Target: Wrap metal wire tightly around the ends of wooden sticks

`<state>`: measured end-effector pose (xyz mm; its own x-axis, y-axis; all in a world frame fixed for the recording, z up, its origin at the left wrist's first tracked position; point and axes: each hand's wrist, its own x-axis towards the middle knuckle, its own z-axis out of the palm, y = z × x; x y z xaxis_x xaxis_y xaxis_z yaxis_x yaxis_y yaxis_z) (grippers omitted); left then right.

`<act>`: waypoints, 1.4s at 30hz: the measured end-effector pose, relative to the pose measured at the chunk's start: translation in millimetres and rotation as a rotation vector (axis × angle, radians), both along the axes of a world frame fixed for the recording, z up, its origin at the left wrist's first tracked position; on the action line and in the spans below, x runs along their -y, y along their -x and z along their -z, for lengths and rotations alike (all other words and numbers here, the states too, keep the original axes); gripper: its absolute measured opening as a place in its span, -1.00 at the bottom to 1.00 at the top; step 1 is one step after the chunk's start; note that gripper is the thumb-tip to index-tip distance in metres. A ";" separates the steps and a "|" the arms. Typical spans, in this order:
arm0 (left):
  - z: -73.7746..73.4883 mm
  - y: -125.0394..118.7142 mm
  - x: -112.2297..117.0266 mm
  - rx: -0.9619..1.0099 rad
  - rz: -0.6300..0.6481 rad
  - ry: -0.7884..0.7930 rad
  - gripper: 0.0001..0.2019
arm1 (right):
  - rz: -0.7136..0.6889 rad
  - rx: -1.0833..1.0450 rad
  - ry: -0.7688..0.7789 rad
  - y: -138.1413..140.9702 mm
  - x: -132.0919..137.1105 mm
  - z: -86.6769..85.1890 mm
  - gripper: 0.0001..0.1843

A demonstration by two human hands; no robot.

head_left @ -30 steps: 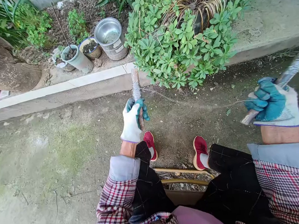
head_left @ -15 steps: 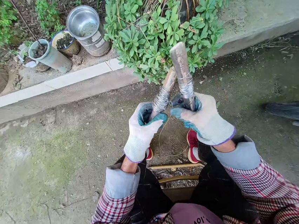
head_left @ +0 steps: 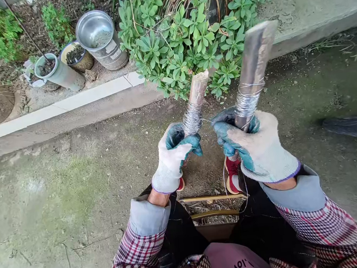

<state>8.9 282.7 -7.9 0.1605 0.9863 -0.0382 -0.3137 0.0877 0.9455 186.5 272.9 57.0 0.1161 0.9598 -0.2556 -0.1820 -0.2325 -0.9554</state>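
My left hand (head_left: pixel 176 155), in a white glove with a teal palm, is closed around the lower part of a short wooden stick (head_left: pixel 198 90). Silvery wire (head_left: pixel 192 119) is wound in many turns about that stick's middle. In my right hand (head_left: pixel 255 143), gloved alike, I grip a thicker wooden stick (head_left: pixel 256 55), tilted up to the right. Its own wire coil (head_left: pixel 248 102) sits just above my fingers. A thin strand spans the gap between the two coils. Another loose wire end (head_left: pixel 246 195) hangs in a curve below my right hand.
Ahead runs a raised concrete ledge (head_left: pixel 92 96). On it stand a metal pot (head_left: pixel 107 52), a tall pale planter (head_left: pixel 68 77) and a small soil-filled pot (head_left: pixel 79 61). A leafy bush (head_left: pixel 170 46) overhangs the edge. A dark, blurred object (head_left: pixel 351 128) lies at the right.
My right hand has moved right and slightly down, and its stick now leans right. The two sticks have come apart. My left stick stands more upright.
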 end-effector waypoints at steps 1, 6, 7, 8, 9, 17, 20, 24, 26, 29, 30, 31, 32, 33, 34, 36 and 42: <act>-0.1 -1.0 0.1 -0.008 -0.016 -0.007 -0.64 | 0.020 0.009 -0.004 0.0 1.6 -1.0 -0.84; -1.4 -5.0 0.7 -0.080 -0.121 -0.026 -0.55 | 0.026 0.031 -0.078 4.8 8.3 -0.6 -0.86; -1.5 -5.2 0.8 -0.109 -0.149 -0.030 -0.53 | 0.025 0.036 -0.093 5.8 9.0 -0.2 -0.86; -1.3 -5.2 0.9 -0.136 -0.174 -0.034 -0.51 | 0.023 0.039 -0.105 6.5 9.3 0.1 -0.86; -1.0 -4.9 0.9 -0.158 -0.192 -0.036 -0.51 | 0.024 0.044 -0.115 6.6 9.4 -0.1 -0.86; -6.4 -7.1 4.6 -0.029 -0.047 0.055 -0.67 | 0.051 0.096 -0.162 0.5 9.9 -10.3 -0.88; -11.6 -10.5 8.3 0.013 0.017 0.107 -0.66 | 0.026 0.104 -0.165 0.7 12.7 -10.4 -0.88; -10.0 -10.6 12.5 0.093 0.089 0.107 -0.53 | -0.011 0.101 -0.172 1.0 16.3 -7.7 -0.88; -6.6 -9.5 13.0 0.118 0.103 0.099 -0.54 | -0.008 0.097 -0.165 1.5 17.4 -6.8 -0.88; -2.7 -9.5 11.0 0.090 0.060 0.096 -0.63 | 0.029 0.077 -0.150 2.8 17.8 -7.4 -0.86; -2.1 -10.0 9.9 0.078 0.035 0.093 -0.65 | 0.040 0.067 -0.151 3.3 17.7 -7.9 -0.86; -2.0 -10.6 8.8 0.069 0.011 0.084 -0.65 | 0.048 0.059 -0.152 3.7 17.7 -8.4 -0.85; -2.3 -11.3 7.7 0.060 -0.012 0.072 -0.63 | 0.051 0.052 -0.152 4.0 17.7 -8.9 -0.84; -2.8 -11.9 6.9 0.046 -0.037 0.059 -0.61 | 0.048 0.048 -0.149 4.3 17.8 -9.2 -0.84; -3.7 -12.3 6.3 0.026 -0.062 0.044 -0.59 | 0.043 0.046 -0.145 4.5 18.0 -9.5 -0.84; -5.7 -12.5 6.0 -0.028 -0.108 0.014 -0.57 | 0.034 0.054 -0.134 5.1 18.8 -9.5 -0.86; -7.1 -11.3 8.8 -0.173 -0.231 -0.049 -0.58 | 0.014 0.165 -0.163 5.8 21.3 -5.4 -0.88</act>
<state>20.2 273.9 -0.9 -0.0734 0.9973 0.0027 -0.1534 -0.0139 0.9881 180.7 251.6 62.4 0.1566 0.9849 -0.0742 -0.0218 -0.0716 -0.9972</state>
